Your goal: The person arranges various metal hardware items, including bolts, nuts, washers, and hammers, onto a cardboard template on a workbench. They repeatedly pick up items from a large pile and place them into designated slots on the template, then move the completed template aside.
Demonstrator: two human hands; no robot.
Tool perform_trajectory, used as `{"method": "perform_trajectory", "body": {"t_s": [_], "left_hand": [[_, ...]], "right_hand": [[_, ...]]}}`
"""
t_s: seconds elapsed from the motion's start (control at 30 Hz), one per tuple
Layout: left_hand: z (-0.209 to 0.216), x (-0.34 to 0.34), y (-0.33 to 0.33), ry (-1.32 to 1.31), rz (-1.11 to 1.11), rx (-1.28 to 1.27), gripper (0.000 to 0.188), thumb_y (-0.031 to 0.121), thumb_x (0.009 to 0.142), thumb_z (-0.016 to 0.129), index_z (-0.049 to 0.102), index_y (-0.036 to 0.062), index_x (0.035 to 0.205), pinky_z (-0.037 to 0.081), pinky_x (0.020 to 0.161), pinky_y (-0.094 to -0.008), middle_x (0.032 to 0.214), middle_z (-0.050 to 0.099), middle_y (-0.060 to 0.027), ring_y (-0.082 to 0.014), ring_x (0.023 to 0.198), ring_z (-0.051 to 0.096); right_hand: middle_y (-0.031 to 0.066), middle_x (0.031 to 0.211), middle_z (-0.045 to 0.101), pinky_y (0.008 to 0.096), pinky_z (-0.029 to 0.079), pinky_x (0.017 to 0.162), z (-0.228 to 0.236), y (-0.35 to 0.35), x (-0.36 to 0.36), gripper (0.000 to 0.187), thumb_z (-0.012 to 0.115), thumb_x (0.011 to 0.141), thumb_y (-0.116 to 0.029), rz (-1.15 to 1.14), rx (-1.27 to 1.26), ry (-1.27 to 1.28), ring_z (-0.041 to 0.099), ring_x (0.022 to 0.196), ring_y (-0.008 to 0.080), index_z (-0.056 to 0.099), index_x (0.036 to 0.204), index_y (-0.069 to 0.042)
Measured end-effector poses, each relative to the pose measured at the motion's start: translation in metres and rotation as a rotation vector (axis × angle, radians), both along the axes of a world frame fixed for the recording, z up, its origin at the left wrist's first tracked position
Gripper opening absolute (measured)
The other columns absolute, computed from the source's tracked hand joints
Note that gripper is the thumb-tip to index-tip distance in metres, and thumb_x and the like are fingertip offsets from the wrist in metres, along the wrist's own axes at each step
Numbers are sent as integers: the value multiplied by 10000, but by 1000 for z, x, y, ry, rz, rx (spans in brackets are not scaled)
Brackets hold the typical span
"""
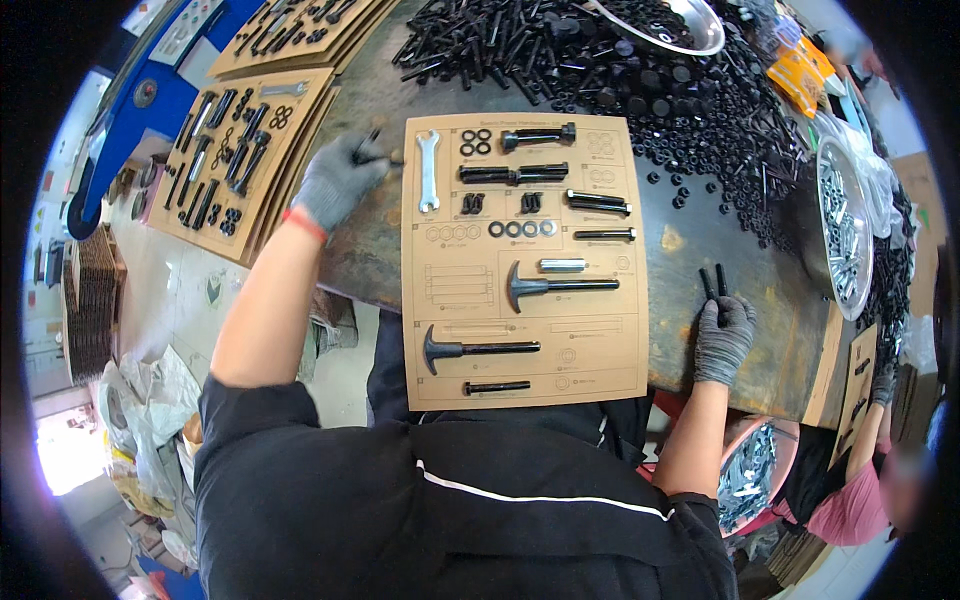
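In front of me lies a brown cardboard sheet (pixel 600 360) with printed outlines, holding an open-ended wrench (pixel 429 170), black bolts (pixel 514 175), washers (pixel 508 229), a silver sleeve (pixel 562 266) and two T-handled black tools (pixel 567 285). My left hand (pixel 342 182), in a grey glove, is closed by the sheet's upper left edge; thin dark pieces, bolt-like but hard to make out, stick out of its fingers. On the table right of the sheet, my right hand (pixel 725 338), also gloved, is closed on two black bolts (pixel 713 282) whose ends point away from me.
Loose black bolts (pixel 490 45) and nuts (pixel 690 130) are heaped at the back. At right stands a metal bowl (pixel 865 240) of silver fasteners. Filled cardboard sheets (pixel 225 165) are stacked at left. A pink basin (pixel 785 440) and another person (pixel 850 505) are at lower right.
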State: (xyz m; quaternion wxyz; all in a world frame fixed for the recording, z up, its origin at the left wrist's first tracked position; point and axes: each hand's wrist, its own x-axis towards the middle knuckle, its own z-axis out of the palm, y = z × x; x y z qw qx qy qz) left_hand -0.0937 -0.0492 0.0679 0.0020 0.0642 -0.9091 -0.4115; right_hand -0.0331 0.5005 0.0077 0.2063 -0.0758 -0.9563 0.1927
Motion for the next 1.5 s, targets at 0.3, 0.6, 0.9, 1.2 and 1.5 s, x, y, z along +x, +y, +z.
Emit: {"method": "perform_trajectory", "body": {"t_s": [0.3,0.6,0.9,1.2,1.5], "left_hand": [[10,107,94,202,-381,-100,194,193,743,753,664,64,858,501,695,-363,815,598,-99,-272,758,606],[3,106,72,338,-405,-349,512,279,688,790,600,32,1094,497,848,-385,944,633,-133,-324,917,607],[5,101,88,-214,-378,-432,437,367,784,705,609,92,1109,528,754,-411,931,672,-141,-314,872,660],[-3,109,91,-110,-342,-276,403,254,779,692,599,61,1121,525,772,-402,942,661,-167,-327,864,650],[2,115,88,-296,-61,129,883,50,592,859,460,96,1378,462,649,-207,794,508,5,-56,715,485]], "right_hand": [[122,909,667,337,520,747,39,-52,-15,143,737,748,-69,373,-220,101,620,857,227,652,852,-19],[140,948,600,381,532,752,74,-220,7,165,689,724,-55,1095,58,-155,612,831,318,646,882,-40],[146,1240,554,479,409,1000,70,-255,-1,323,716,743,-241,964,307,-192,480,1205,339,658,1013,-73],[86,1302,554,454,320,1080,56,-243,-5,309,758,679,-247,953,346,-251,411,1288,324,697,946,-104],[164,1314,524,462,311,1088,93,-172,-26,485,671,813,-378,805,75,-138,419,1285,360,621,1176,-60]]}}
